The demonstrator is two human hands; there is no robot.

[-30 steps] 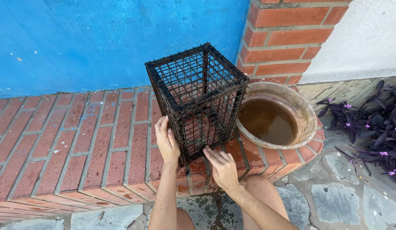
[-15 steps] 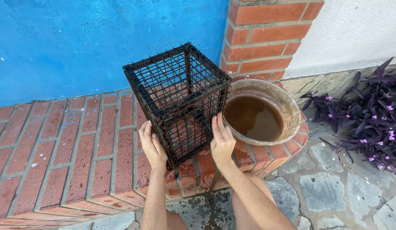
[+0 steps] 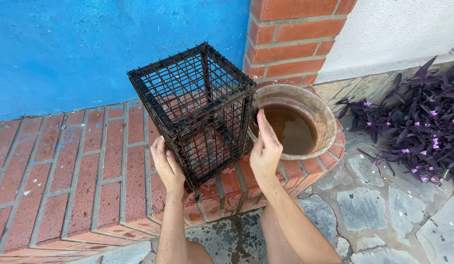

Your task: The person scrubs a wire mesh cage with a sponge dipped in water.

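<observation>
Both hands, left (image 3: 167,165) and right (image 3: 265,146), pressed flat against a black wire cage (image 3: 195,110) at the brick ledge's (image 3: 90,161) corner, beside a basin of brown water (image 3: 305,122).

packages: none in view
labels: none in view
signs: none in view
screens: none in view
</observation>
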